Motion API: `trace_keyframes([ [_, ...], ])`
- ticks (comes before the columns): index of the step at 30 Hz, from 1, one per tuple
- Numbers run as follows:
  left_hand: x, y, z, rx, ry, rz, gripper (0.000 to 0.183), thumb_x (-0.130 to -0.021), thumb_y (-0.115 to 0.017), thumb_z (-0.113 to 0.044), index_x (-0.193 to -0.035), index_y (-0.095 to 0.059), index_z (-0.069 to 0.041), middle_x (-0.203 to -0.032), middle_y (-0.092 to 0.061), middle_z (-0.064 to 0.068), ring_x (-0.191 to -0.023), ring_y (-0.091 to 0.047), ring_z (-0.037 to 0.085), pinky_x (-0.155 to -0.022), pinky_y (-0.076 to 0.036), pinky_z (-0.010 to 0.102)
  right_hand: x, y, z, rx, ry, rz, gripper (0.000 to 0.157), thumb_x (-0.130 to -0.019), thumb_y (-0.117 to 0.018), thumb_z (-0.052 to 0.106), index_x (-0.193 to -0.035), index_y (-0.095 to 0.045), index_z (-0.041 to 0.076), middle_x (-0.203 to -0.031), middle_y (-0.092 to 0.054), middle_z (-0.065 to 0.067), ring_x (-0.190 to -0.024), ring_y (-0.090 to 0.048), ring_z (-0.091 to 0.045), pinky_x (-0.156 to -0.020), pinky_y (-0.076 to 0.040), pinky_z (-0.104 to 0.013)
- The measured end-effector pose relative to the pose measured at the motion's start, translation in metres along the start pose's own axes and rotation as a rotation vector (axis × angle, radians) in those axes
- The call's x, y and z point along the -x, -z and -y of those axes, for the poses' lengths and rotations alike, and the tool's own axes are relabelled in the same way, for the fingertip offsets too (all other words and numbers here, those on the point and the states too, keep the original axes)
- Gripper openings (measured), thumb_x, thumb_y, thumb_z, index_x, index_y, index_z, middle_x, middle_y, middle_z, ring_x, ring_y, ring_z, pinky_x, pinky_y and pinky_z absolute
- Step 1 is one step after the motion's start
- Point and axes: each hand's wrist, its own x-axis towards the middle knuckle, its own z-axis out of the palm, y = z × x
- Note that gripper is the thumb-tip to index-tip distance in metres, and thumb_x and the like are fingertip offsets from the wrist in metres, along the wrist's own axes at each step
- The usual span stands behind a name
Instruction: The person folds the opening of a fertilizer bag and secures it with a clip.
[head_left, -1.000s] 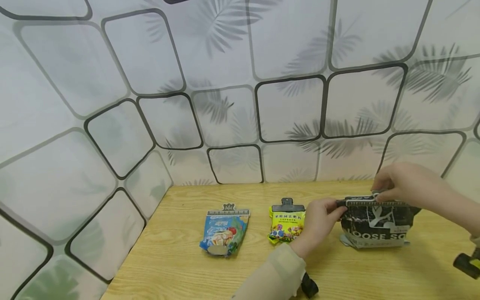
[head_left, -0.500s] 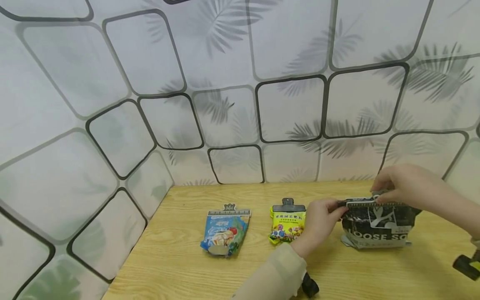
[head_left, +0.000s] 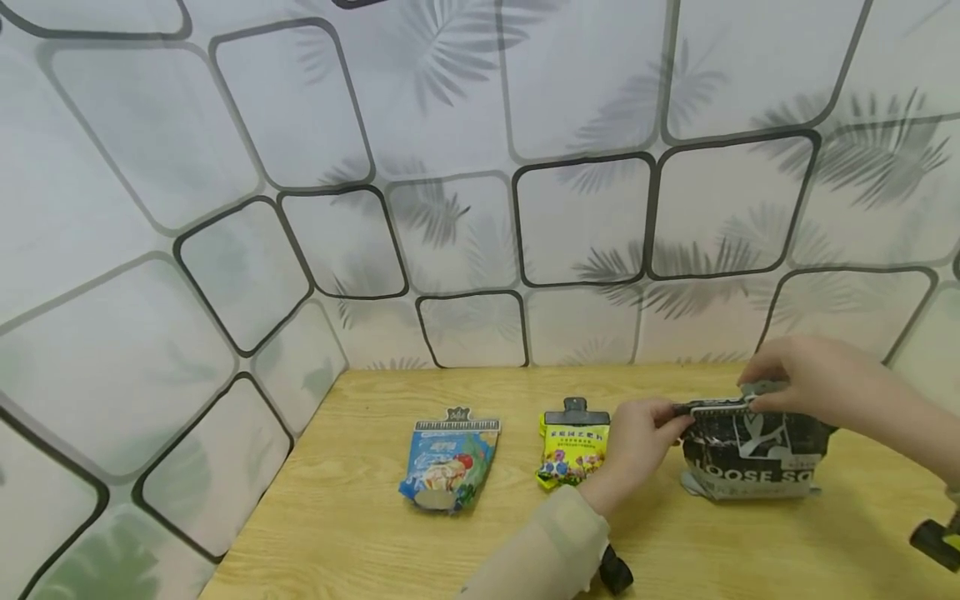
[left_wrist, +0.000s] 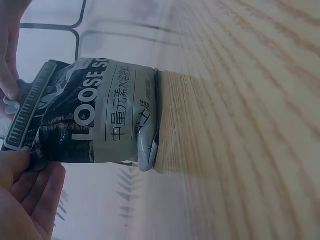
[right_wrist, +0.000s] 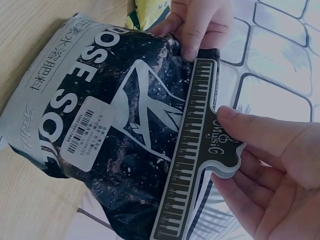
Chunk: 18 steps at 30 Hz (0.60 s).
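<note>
A black and grey bag (head_left: 753, 450) printed "LOOSE SO…" stands upright on the table at the right. Along its top edge lies a long clip (right_wrist: 186, 155) with a piano-key pattern and "Music" on its handle. My right hand (head_left: 828, 387) pinches that handle between thumb and fingers. My left hand (head_left: 637, 442) pinches the bag's top left corner, beside the clip's end. In the left wrist view the bag's base (left_wrist: 147, 125) rests on the wood. Whether the clip's jaws press fully on the bag, I cannot tell.
Left of my left hand lies a yellow flower-printed packet (head_left: 573, 454) with a black clip (head_left: 576, 414). Farther left is a blue packet (head_left: 446, 471) with another piano-key clip (head_left: 457, 423). Patterned cloth (head_left: 465, 225) rises behind the wooden table (head_left: 360, 533).
My right hand has dipped slightly with the clip's handle, which now shows more between its fingers. My left hand keeps its hold on the corner, and the bag stays in place.
</note>
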Motion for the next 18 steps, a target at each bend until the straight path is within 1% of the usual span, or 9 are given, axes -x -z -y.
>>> trace_keyframes([
  [6, 0.001, 0.001, 0.001, -0.014, -0.004, -0.002, 0.016, -0.104, -0.072, -0.018, -0.096, -0.083, -0.011, -0.082, -0.081, 0.002, -0.064, -0.061, -0.01, -0.06, -0.049, 0.005, 0.002, -0.006, -0.001, 0.0, 0.004, -0.026, 0.027, -0.08, -0.092, 0.02, -0.102, -0.081, 0.008, -0.095, -0.08, -0.004, -0.08, -0.073, -0.023, -0.068, -0.062, -0.045],
  [14, 0.001, 0.0, 0.003, 0.008, 0.001, 0.008, 0.015, -0.104, -0.071, -0.018, -0.101, -0.084, -0.01, -0.087, -0.083, 0.003, -0.068, -0.069, -0.003, -0.061, -0.051, 0.004, 0.004, -0.014, -0.005, -0.001, 0.018, -0.053, 0.028, -0.082, -0.091, 0.021, -0.103, -0.08, 0.007, -0.096, -0.079, -0.004, -0.081, -0.074, -0.023, -0.068, -0.062, -0.045],
  [18, 0.002, -0.001, 0.003, 0.024, -0.001, 0.011, 0.015, -0.104, -0.071, -0.018, -0.101, -0.084, -0.01, -0.09, -0.083, 0.003, -0.067, -0.068, -0.006, -0.062, -0.052, 0.005, 0.006, -0.016, -0.005, -0.012, 0.022, -0.087, 0.028, -0.082, -0.091, 0.021, -0.103, -0.081, 0.005, -0.096, -0.079, -0.005, -0.081, -0.074, -0.025, -0.069, -0.063, -0.046],
])
